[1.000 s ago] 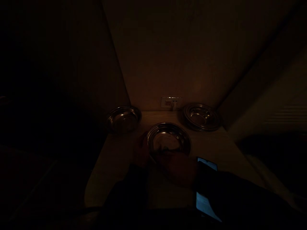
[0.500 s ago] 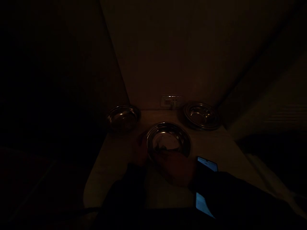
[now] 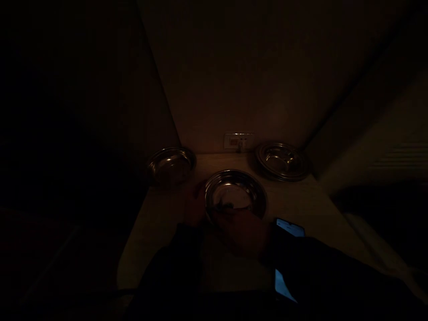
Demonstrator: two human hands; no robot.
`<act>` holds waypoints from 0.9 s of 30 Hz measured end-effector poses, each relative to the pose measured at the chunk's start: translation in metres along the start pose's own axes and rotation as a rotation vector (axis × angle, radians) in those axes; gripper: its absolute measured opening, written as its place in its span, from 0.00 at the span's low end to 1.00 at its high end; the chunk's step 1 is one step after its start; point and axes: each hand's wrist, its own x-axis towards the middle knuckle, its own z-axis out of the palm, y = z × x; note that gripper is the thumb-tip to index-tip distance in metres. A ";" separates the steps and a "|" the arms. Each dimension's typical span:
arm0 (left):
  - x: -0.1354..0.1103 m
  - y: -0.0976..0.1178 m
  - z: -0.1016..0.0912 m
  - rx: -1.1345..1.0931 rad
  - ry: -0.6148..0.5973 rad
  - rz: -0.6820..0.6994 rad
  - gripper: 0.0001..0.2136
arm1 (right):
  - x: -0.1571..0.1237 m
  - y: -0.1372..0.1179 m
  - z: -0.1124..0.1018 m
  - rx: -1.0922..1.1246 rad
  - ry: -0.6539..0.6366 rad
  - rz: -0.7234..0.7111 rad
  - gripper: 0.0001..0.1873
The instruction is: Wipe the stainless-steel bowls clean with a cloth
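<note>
The scene is very dark. A round, shiny metal bowl point(image 3: 236, 191) with a wide rim stands in the middle of the tabletop. At its left rim my left hand point(image 3: 195, 207) is closed on the edge, most of its fingers lost in shadow. My right hand point(image 3: 241, 232) reaches over the near side of the bowl, its fingers curled down inside. Dark shapes show by those fingertips; whether they are a held thing or a reflection I cannot make out. Beneath my right sleeve lies a phone point(image 3: 290, 227) with a lit screen, partly covered.
Another metal bowl point(image 3: 171, 165) sits at the back left of the wooden table point(image 3: 160, 223). A stack of metal dishes point(image 3: 281, 161) stands at the back right. On the wall behind is a socket panel point(image 3: 238, 141) with something plugged in.
My right hand has shifted very slightly at the near side of the bowl. The left hand and the dishes stay almost where they were.
</note>
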 end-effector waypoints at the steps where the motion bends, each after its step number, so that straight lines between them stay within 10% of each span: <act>1: 0.002 0.001 -0.001 0.014 0.007 0.000 0.15 | 0.006 -0.002 0.001 0.015 0.012 0.016 0.24; 27: 0.017 -0.006 -0.007 -0.116 -0.038 -0.110 0.17 | -0.012 0.010 -0.003 0.018 -0.028 -0.041 0.19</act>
